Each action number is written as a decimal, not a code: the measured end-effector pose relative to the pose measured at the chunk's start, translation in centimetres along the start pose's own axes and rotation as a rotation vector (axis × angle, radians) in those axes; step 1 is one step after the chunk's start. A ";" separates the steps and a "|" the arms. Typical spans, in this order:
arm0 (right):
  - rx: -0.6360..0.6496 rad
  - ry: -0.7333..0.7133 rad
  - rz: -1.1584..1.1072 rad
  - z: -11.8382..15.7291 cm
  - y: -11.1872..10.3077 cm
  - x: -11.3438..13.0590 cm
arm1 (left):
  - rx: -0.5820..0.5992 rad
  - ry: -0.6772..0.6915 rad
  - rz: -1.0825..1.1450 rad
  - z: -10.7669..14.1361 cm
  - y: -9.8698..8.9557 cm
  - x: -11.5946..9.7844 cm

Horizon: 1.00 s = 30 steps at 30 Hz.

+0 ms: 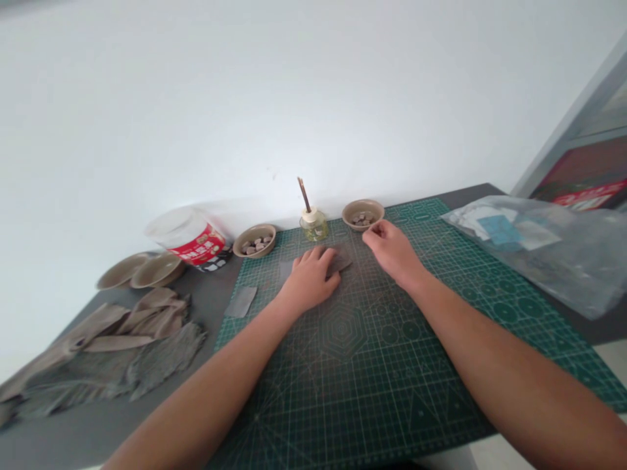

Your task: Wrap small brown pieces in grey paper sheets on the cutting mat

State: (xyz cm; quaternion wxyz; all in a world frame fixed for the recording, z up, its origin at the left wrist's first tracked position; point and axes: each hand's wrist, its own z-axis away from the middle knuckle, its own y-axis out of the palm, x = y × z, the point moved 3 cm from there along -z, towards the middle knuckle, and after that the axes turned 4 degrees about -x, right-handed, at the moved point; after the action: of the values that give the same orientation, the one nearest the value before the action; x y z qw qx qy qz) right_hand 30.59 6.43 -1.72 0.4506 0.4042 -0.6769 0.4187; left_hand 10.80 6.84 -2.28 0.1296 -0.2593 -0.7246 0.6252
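My left hand (313,274) lies with its fingers spread over a thin grey sheet (339,261) on the green cutting mat (392,365). Past its fingertips stands a reed diffuser (314,223) with brown sticks. My right hand (386,245) is closed in a pinch beside the front rim of a tan bowl (363,210) holding several brownish lumps (361,219). Whatever its fingertips grip is too small to tell. A second grey piece (241,302) rests near the mat's left edge, and another bowl (255,240) with similar lumps sits behind it.
On the left are a plastic tub (191,238) with a red label, two tan dishes (157,271) and a crumpled grey-brown cloth (117,346). A clear plastic bag (543,245) overlaps the mat's right side. A white wall (313,98) rises behind the table.
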 end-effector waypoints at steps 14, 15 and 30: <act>0.179 -0.046 0.717 1.2 0.6 -1.4 | -0.113 -0.601 -0.186 12.8 -3.6 11.0; 0.190 -0.059 0.699 1.3 0.8 -1.2 | -0.089 -0.588 -0.171 13.6 -3.2 11.9; 0.425 0.035 -0.194 5.3 5.1 0.7 | -0.251 -0.456 0.902 11.0 -6.5 6.3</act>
State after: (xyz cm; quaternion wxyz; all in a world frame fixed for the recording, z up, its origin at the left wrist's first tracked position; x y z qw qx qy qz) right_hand 24.24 3.01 -3.33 0.4054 0.5457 -0.5237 0.5135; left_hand -1.41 0.47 1.22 -0.3458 -0.4165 -0.6201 0.5677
